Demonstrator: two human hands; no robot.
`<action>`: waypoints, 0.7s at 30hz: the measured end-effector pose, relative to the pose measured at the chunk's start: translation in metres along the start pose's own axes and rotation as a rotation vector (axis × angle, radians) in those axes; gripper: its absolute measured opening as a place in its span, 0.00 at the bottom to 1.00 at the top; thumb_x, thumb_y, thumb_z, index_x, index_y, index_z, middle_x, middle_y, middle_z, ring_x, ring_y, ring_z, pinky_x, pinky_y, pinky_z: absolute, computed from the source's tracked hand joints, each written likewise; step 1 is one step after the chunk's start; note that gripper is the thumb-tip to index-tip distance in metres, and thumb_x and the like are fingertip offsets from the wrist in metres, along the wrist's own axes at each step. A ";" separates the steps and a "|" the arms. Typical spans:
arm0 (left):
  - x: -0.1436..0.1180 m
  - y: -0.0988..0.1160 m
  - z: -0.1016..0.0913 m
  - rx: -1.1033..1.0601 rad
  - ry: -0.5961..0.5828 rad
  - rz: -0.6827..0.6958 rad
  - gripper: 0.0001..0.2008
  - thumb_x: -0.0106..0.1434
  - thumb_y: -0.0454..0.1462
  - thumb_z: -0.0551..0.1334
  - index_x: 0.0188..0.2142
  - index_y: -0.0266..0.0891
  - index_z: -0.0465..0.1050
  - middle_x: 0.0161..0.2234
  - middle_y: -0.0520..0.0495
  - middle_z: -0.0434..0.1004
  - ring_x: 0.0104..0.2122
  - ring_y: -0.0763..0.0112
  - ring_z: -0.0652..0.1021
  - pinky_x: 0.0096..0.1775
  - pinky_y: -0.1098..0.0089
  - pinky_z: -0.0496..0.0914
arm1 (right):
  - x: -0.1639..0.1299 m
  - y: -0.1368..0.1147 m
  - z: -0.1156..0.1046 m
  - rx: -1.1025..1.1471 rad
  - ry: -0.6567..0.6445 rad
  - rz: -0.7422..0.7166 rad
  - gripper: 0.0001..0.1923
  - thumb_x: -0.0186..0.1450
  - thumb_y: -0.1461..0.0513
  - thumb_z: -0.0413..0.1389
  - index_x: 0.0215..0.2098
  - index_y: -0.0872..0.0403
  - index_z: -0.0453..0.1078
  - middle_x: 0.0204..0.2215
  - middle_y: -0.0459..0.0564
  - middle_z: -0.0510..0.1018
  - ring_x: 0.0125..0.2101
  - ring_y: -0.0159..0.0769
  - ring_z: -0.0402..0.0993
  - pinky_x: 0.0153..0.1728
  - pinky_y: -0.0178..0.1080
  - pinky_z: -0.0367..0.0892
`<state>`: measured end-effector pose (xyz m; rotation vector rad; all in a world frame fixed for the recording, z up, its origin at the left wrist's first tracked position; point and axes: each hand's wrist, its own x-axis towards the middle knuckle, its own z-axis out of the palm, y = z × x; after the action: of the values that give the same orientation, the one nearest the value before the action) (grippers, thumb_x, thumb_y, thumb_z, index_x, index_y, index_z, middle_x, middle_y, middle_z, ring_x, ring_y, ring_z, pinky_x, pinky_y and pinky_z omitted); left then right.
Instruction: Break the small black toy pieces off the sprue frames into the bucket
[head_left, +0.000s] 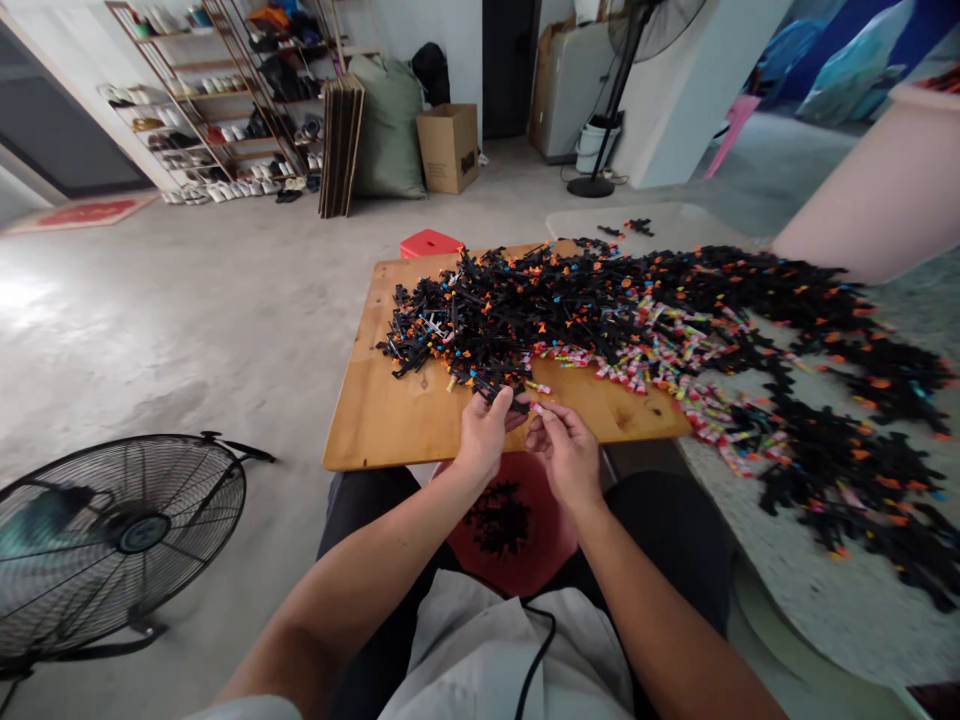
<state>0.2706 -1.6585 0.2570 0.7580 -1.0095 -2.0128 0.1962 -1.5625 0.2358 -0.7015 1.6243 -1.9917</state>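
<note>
Seen from above a seated person's lap, a red bowl (517, 545) of black bits sits below the left hand (484, 435), closed on a black plastic piece (510, 397), and the right hand (566, 450), pinching a small pink piece (538, 409), at the wooden counter's (397, 420) near edge, before a heap of black parts (540, 310).

Bare wood lies open on the worktop (390, 420) along its near left part and left edge, giving clear passage there. Ahead, a dense heap of black parts (525, 310) blocks the middle and spreads right over the speckled surface (825, 590). A floor fan (112, 540) stands low at left, well apart.
</note>
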 end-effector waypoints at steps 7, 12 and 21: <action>-0.001 0.001 0.005 -0.043 -0.016 -0.017 0.22 0.58 0.50 0.76 0.40 0.38 0.72 0.35 0.48 0.83 0.35 0.70 0.83 0.45 0.65 0.77 | -0.003 -0.009 -0.002 -0.088 0.062 -0.059 0.19 0.70 0.47 0.61 0.49 0.51 0.76 0.31 0.48 0.82 0.27 0.36 0.77 0.31 0.39 0.75; -0.005 0.000 0.008 -0.053 0.006 0.040 0.22 0.58 0.51 0.75 0.40 0.39 0.71 0.36 0.49 0.83 0.38 0.68 0.83 0.47 0.65 0.77 | -0.002 -0.009 -0.005 -0.003 -0.044 -0.006 0.18 0.69 0.47 0.63 0.48 0.50 0.76 0.27 0.45 0.80 0.24 0.35 0.75 0.28 0.38 0.73; -0.016 -0.009 -0.007 -0.051 0.027 -0.018 0.22 0.59 0.51 0.75 0.41 0.40 0.72 0.33 0.49 0.81 0.35 0.68 0.83 0.41 0.67 0.78 | -0.025 0.001 -0.005 -0.031 -0.138 0.061 0.19 0.69 0.46 0.63 0.47 0.52 0.75 0.28 0.45 0.81 0.21 0.33 0.76 0.25 0.37 0.72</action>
<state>0.2815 -1.6444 0.2487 0.7676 -0.9352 -2.0307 0.2119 -1.5432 0.2314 -0.7742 1.5794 -1.8370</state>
